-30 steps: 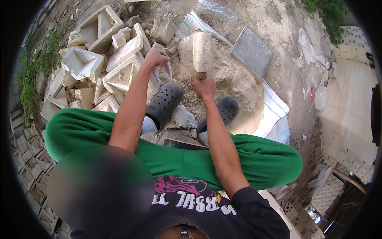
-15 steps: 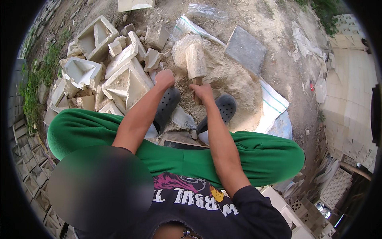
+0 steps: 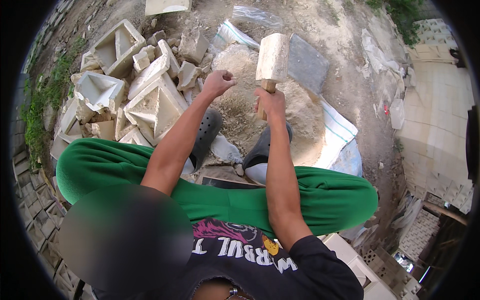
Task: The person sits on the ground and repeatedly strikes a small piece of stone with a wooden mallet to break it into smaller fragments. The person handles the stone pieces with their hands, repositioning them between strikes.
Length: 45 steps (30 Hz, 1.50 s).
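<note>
My right hand (image 3: 271, 103) is wrapped round the handle of a wooden mallet (image 3: 273, 59). The mallet's thick, pale head is raised over a heap of crushed, sandy powder (image 3: 300, 112). Left of the mallet, my left hand (image 3: 218, 84) hovers above the heap's near-left side. Its fingers are loosely bent and a little apart, and I make out nothing in them. The heap lies on a white woven sack (image 3: 339, 131) with green stripes, between and beyond my grey clogs (image 3: 206, 132).
Broken cream-coloured hollow blocks (image 3: 157, 107) are piled at the left. A flat grey slab (image 3: 308, 65) lies at the heap's far right. Clear plastic (image 3: 257, 17) lies beyond, and stacked pale blocks (image 3: 435, 120) line the right side. Green weeds (image 3: 45, 100) grow at far left.
The mallet has risen and swung right in my right hand. My left hand has moved up and right, from beside the rubble to over the heap, its fist loosening.
</note>
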Motion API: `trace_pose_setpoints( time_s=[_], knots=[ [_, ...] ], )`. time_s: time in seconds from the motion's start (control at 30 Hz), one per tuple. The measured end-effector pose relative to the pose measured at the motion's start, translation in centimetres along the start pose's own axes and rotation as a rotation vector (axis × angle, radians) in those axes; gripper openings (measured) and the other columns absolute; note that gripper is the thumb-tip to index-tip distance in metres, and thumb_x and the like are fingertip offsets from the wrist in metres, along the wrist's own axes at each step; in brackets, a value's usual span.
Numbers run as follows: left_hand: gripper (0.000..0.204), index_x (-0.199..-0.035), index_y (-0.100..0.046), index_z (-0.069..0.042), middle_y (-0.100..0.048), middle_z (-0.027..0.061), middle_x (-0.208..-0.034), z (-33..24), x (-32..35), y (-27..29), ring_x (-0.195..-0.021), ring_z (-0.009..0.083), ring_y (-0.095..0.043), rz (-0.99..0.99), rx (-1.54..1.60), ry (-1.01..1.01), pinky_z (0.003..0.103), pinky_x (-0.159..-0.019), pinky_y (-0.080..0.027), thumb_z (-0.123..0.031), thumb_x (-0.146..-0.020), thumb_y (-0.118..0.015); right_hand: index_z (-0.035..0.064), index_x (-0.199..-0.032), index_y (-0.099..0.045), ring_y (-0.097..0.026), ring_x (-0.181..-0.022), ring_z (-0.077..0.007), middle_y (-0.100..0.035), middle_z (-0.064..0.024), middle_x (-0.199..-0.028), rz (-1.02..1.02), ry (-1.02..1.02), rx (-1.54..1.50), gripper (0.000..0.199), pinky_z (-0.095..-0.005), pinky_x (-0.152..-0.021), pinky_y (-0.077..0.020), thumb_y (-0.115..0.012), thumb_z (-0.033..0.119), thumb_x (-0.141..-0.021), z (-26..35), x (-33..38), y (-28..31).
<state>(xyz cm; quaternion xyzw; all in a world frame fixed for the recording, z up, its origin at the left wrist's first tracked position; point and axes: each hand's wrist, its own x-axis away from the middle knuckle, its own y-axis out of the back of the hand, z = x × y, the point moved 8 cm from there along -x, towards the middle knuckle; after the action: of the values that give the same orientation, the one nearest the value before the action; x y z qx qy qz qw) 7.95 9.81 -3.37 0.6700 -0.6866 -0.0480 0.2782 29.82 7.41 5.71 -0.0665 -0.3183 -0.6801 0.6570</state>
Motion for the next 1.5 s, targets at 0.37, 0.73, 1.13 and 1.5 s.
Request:
trace_pose_setpoints(
  time_s=[0.37, 0.73, 1.13, 1.5],
  knots=[
    [0.028, -0.106, -0.073, -0.006, -0.075, 0.0130, -0.095, 3.0, 0.9, -0.6, -0.090, 0.0303, -0.072, -0.162, -0.062, 0.034, 0.039, -0.083, -0.055, -0.021, -0.083, -0.067, -0.0033, -0.079, -0.070, -0.069, -0.057, -0.0208, -0.070, -0.0114, -0.068, -0.025, 0.262, 0.097, 0.031, -0.0359, -0.060, -0.0550, -0.072, 0.027, -0.074, -4.0, -0.4, -3.3],
    [0.029, -0.107, -0.072, -0.005, -0.075, 0.0131, -0.096, 3.7, 1.2, -0.9, -0.089, 0.0255, -0.073, -0.187, -0.036, 0.036, 0.036, -0.084, -0.056, -0.021, -0.083, -0.072, -0.0016, -0.076, -0.068, -0.069, -0.058, -0.0201, -0.066, -0.0083, -0.062, -0.088, 0.228, 0.092, 0.018, -0.0355, -0.055, -0.0528, -0.067, 0.016, -0.078, -5.9, -0.7, -3.7],
    [0.021, -0.099, -0.074, -0.008, -0.074, 0.0134, -0.094, 4.7, 2.3, -0.7, -0.091, 0.0295, -0.071, -0.214, -0.029, 0.111, 0.040, -0.082, -0.055, -0.020, -0.084, -0.066, -0.0008, -0.082, -0.073, -0.071, -0.067, -0.0284, -0.071, -0.0149, -0.070, 0.126, -0.072, 0.303, 0.038, -0.0407, -0.067, -0.0545, -0.071, 0.036, -0.070, -11.1, 0.0, -6.0],
    [0.023, -0.103, -0.069, -0.008, -0.072, 0.0120, -0.097, 5.5, 2.9, -1.3, -0.093, 0.0302, -0.069, -0.284, -0.016, 0.197, 0.042, -0.083, -0.053, -0.022, -0.085, -0.066, -0.0041, -0.081, -0.068, -0.064, -0.049, -0.0214, -0.064, -0.0095, -0.059, -0.418, 0.914, 0.646, 0.029, -0.0371, -0.053, -0.0518, -0.068, 0.024, -0.078, -4.6, 1.6, -5.2]
  ],
)
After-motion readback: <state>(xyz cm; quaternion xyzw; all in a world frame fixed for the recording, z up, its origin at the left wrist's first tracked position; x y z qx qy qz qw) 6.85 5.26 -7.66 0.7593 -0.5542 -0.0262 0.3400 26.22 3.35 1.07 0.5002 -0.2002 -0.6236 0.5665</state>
